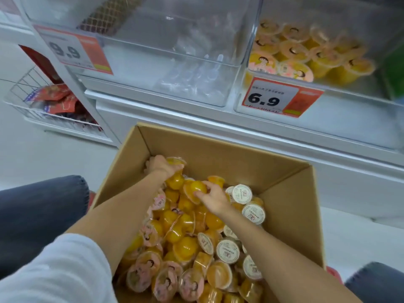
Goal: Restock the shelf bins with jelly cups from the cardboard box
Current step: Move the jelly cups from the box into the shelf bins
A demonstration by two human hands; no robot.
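Fingers (pixel 153 161) of the left hand (pixel 162 167) are curled round a small cluster of orange jelly cups (pixel 175 181), gripping them at the far left corner of the open brown cardboard box (pixel 284 193). Just to the right, the right hand (pixel 215 200) pinches a single round orange jelly cup (pixel 195 189) between thumb and fingers (pixel 200 194), on top of the heap.

A loose pile of clear plastic jelly cups with orange filling (pixel 175 226) fills the box. Many have pink lids with a cartoon figure, and cups with white printed lids (pixel 241 194) lie along its right side. A blue denim knee (pixel 39 204) sits left of the box, and another (pixel 376 283) shows at the lower right corner. The left arm wears a white sleeve (pixel 54 270).

Farther back on the left stands a white wire basket (pixel 26 92) with red snack packets (pixel 56 97). Next comes an orange-and-white price tag reading 9.9 (pixel 74 51), then a clear plastic shelf bin (pixel 153 44) holding clear plastic spoon-like pieces (pixel 192 77). Right of it, a second clear bin (pixel 349 110) carries a price tag reading 6.9 (pixel 271 97). It holds orange jelly cups with pink lids (pixel 306 53), piled toward its left front corner.
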